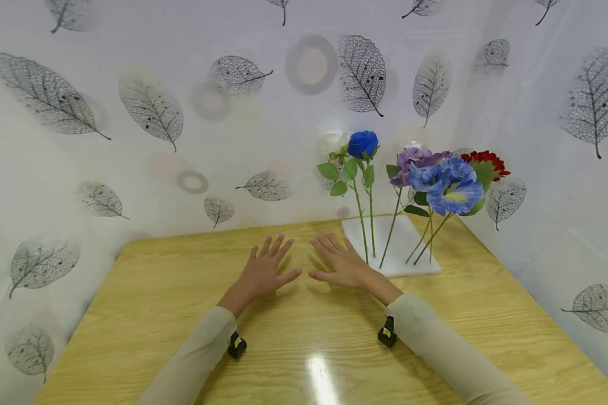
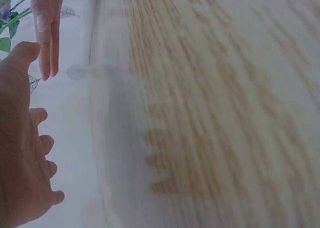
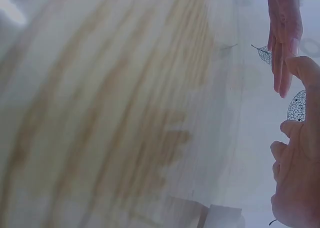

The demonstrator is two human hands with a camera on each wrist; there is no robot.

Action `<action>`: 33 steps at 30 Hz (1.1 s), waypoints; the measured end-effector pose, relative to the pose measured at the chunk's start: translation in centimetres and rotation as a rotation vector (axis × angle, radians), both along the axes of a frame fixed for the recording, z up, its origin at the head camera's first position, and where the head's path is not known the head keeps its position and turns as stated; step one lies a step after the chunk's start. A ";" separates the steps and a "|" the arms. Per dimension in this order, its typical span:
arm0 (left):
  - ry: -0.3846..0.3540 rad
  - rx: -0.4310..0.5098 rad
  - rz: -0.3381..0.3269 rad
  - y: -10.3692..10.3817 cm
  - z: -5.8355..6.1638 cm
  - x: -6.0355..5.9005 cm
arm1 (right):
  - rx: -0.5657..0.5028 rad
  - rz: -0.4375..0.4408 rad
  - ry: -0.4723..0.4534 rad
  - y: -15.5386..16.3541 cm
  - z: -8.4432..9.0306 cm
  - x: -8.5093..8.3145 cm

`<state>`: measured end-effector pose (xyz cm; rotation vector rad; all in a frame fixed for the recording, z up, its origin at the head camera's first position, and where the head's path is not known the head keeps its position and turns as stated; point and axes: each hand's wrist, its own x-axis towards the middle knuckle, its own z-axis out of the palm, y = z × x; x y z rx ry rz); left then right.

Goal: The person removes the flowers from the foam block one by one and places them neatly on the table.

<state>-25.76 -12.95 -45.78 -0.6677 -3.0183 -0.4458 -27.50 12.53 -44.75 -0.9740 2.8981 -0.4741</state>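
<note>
Wooden table | left hand flat, fingers spread, holding nothing | right hand same

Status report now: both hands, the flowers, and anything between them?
Left hand and right hand open, flat on the table. Flowers stand in the white block, untouched. Nothing between right hand and stems.

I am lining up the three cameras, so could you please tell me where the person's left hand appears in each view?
Head: the left hand lies flat at centre, left of the right hand.
Left wrist: it fills the lower left edge.
Right wrist: its fingers hang from the upper right.
Shared landmark: the wooden table.
</note>
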 end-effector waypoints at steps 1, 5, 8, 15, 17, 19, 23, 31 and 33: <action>-0.001 0.004 -0.002 0.1 0.0 0.0 | 0.001 0.002 0.000 0.0 0.1 0.0; -0.017 0.025 -0.014 0.3 0.1 0.1 | -0.007 0.019 -0.012 0.2 0.6 0.3; -0.041 0.057 -0.021 0.7 0.2 0.1 | -0.032 0.048 -0.030 0.4 1.2 0.6; -0.128 0.232 -0.042 1.8 0.1 0.2 | -0.159 0.140 -0.148 1.8 2.6 1.2; -0.164 0.297 -0.051 2.3 0.0 0.3 | -0.177 0.150 -0.188 2.6 2.8 1.5; -0.201 0.351 -0.057 2.9 0.0 0.4 | -0.190 0.150 -0.226 3.5 3.0 1.8; -0.251 0.389 -0.068 4.4 -0.2 0.5 | -0.209 0.149 -0.277 5.8 3.5 2.3; -0.297 0.421 -0.107 7.8 0.1 0.6 | -0.224 0.201 -0.396 11.9 4.0 2.4; -0.315 0.451 -0.105 8.6 0.0 0.4 | -0.222 0.187 -0.429 13.6 4.5 2.6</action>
